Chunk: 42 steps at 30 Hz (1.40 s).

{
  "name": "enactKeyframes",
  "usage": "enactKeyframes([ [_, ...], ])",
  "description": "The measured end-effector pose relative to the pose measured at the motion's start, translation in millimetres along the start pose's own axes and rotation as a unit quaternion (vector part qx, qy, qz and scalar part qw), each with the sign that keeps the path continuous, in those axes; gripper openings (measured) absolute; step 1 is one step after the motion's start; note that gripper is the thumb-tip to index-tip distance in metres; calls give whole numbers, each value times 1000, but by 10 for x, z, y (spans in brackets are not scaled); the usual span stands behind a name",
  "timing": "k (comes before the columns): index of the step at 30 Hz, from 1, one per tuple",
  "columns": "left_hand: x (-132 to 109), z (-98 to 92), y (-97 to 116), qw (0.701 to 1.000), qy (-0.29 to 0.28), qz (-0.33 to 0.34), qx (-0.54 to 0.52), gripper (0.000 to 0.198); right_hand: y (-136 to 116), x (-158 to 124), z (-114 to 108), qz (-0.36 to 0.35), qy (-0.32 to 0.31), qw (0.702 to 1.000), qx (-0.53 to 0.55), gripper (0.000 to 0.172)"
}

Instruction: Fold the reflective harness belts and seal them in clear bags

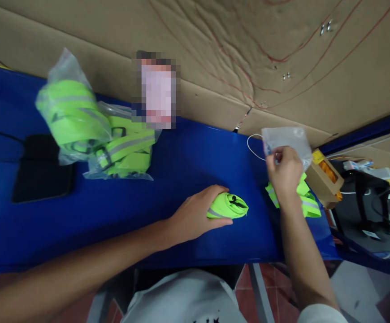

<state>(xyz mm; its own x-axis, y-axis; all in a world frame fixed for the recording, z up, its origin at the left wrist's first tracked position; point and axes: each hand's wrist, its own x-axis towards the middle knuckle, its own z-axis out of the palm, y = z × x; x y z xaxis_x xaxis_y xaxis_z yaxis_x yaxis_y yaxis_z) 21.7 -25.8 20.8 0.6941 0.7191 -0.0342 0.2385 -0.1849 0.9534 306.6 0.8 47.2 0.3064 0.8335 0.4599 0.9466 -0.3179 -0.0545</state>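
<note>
My left hand [198, 214] is wrapped round a rolled neon-yellow reflective belt [229, 205] with a grey stripe, resting on the blue table. Over at the right, my right hand [285, 172] pinches the edge of a clear plastic bag [291, 138], which looks flat. Below that bag and partly behind my right wrist lies a loose reflective strap [311, 205]. Two filled clear bags sit at the left: a bulging bag of yellow reflective straps [72, 114] leans against a flatter bag of straps with black buckles [129, 150].
A black flat device [42, 172] with cables lies at the left on the blue table [181, 157]. A cardboard wall [211, 107] with red wires runs along the back. An open cardboard box [326, 177] with orange contents and a black stand-like object [363, 202] are at the right.
</note>
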Motion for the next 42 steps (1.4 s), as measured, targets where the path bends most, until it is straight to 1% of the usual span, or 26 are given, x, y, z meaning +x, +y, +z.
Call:
enactKeyframes([
  [2,5,-19,0,999,-35,-8,-34,58,-192,-161,-15,-72,-12,996,59,20],
  [3,16,-39,-3,997,-49,-21,-63,59,-279,-237,-21,-118,-32,988,94,20],
  [5,59,-96,-18,988,-59,-52,-135,60,-412,-364,-32,-199,-79,960,179,20],
  [7,116,-166,-50,973,-42,-78,-213,63,-482,-442,-51,-248,-114,926,259,18],
  [9,170,-227,-94,959,-26,-96,-267,66,-505,-480,-72,-265,-132,901,318,17],
  [10,189,-247,-117,955,-24,-101,-277,70,-506,-489,-79,-268,-140,889,343,17],
  [14,214,-276,-152,963,-24,-96,-250,88,-492,-516,-66,-253,-154,856,423,18],
  [16,216,-285,-125,962,-32,-104,-252,82,-485,-533,-38,-262,-150,846,439,21],
  [18,221,-298,-87,955,-39,-116,-270,68,-488,-545,-17,-262,-150,841,449,22],
  [20,226,-305,-63,947,-43,-115,-296,59,-504,-547,-23,-233,-148,842,463,21],
  [22,224,-290,-66,942,-38,-106,-317,61,-529,-543,-62,-193,-139,847,476,19],
  [24,215,-254,-94,939,-17,-107,-325,67,-552,-543,-123,-176,-118,853,477,19],
  [26,204,-207,-128,939,11,-115,-322,74,-558,-554,-180,-196,-90,862,459,25],
  [29,190,-154,-144,937,43,-126,-324,78,-525,-588,-222,-259,-35,872,413,38],
  [31,186,-152,-116,930,78,-135,-333,75,-494,-615,-219,-301,-8,874,381,50],
  [34,189,-191,-51,924,148,-137,-325,65,-482,-650,-190,-341,9,877,339,65],
  [36,193,-221,-32,925,180,-121,-314,62,-507,-670,-171,-356,17,879,318,71],
  [38,196,-232,-48,927,193,-96,-308,63,-544,-692,-164,-372,26,877,304,73],
  [40,194,-220,-94,935,193,-57,-291,71,-580,-718,-172,-388,22,869,307,73],
  [42,186,-193,-150,946,176,-10,-273,83,-606,-743,-193,-392,16,862,321,72],
])
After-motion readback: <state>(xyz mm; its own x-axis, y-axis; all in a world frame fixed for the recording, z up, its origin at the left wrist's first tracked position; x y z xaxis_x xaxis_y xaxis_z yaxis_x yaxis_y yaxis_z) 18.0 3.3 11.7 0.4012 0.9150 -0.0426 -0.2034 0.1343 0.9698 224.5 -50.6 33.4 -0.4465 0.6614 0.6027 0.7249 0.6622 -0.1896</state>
